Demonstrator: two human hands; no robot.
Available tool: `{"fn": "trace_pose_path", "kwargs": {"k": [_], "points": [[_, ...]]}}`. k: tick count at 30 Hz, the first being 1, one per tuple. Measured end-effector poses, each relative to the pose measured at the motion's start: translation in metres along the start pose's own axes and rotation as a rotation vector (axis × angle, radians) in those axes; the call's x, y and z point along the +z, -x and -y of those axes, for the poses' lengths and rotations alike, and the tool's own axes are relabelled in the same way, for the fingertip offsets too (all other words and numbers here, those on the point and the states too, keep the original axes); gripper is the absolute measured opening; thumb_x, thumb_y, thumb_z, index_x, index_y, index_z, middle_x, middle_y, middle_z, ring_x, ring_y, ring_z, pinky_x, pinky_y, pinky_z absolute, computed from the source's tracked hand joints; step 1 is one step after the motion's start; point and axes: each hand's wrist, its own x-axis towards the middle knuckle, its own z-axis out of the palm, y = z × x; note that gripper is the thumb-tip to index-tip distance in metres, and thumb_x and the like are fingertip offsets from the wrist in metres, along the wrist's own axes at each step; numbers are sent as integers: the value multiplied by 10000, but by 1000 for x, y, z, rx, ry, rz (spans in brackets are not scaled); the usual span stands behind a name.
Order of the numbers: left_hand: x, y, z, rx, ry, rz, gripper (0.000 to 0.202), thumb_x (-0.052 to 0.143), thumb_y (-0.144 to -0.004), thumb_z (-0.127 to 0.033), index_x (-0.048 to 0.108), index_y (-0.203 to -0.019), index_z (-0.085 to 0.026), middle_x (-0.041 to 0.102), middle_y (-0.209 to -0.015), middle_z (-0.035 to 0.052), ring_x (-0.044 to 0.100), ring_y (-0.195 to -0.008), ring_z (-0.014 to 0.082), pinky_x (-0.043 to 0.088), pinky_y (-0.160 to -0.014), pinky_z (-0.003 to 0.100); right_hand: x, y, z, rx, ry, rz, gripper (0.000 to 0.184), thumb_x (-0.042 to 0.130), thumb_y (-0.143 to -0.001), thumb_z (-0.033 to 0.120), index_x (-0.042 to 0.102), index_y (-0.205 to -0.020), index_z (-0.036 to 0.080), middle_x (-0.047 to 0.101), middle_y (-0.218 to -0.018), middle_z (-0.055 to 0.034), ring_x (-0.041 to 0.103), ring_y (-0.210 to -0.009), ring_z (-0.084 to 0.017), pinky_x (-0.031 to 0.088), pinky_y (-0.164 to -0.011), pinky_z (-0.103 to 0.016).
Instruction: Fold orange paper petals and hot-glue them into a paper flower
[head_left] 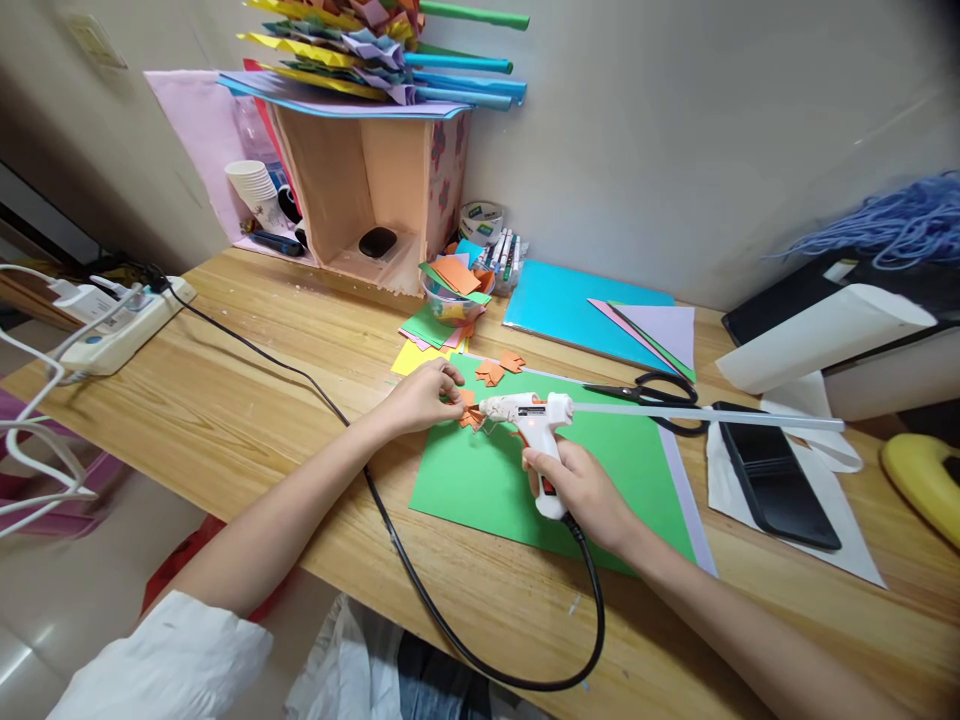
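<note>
My right hand (581,490) grips the handle of a white hot glue gun (534,418) whose long clear glue stick (712,414) sticks out to the right. Its nozzle points left at a small orange paper piece (470,412). My left hand (424,393) pinches that orange piece with curled fingers, holding it on the top left corner of a green paper sheet (525,490). More orange cut pieces (499,368) lie just behind on the sheet. The gun's black cord (420,580) loops off the table's front edge.
Black scissors (652,395) lie right of the gun, then a black phone (776,470) on white paper. A blue sheet (570,305), a bowl of paper scraps (450,290), tape and markers sit behind. A wooden box (367,190) stands at the wall; a power strip (120,320) lies far left.
</note>
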Motion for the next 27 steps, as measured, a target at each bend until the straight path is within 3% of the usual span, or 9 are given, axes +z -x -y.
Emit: {"fn": "trace_pose_path", "kwargs": {"k": [8, 21, 24, 27], "points": [[0, 0, 0, -1, 5, -4, 77, 604, -647, -184, 654, -602, -146, 571, -945, 72, 570, -869, 170, 483, -699, 245, -4, 2, 3, 22, -4, 23, 329, 436, -783, 441, 546, -711, 140, 486, -553, 10, 445, -514, -127, 350, -478, -236], [-2, 1, 0, -20, 30, 14, 88, 611, -660, -206, 671, -625, -153, 563, -974, 79, 567, -881, 176, 489, -702, 254, -19, -3, 13, 144, -139, 95, 337, 480, -733, 467, 516, -593, 162, 475, -463, 11, 441, -435, -121, 332, -438, -242], [-3, 2, 0, -45, 47, 21, 114, 616, -670, -244, 670, -618, -159, 556, -984, 77, 562, -906, 181, 490, -715, 257, -19, -1, 8, 100, -260, 78, 381, 443, -761, 470, 516, -554, 159, 468, -415, 5, 413, -404, -110, 323, -430, -236], [-1, 1, 1, -73, 37, 2, 137, 624, -666, -279, 668, -613, -161, 548, -980, 73, 559, -913, 189, 493, -713, 263, -17, 0, -5, -8, -376, 5, 418, 383, -811, 464, 577, -642, 134, 483, -430, -4, 381, -417, -105, 301, -439, -234]]}}
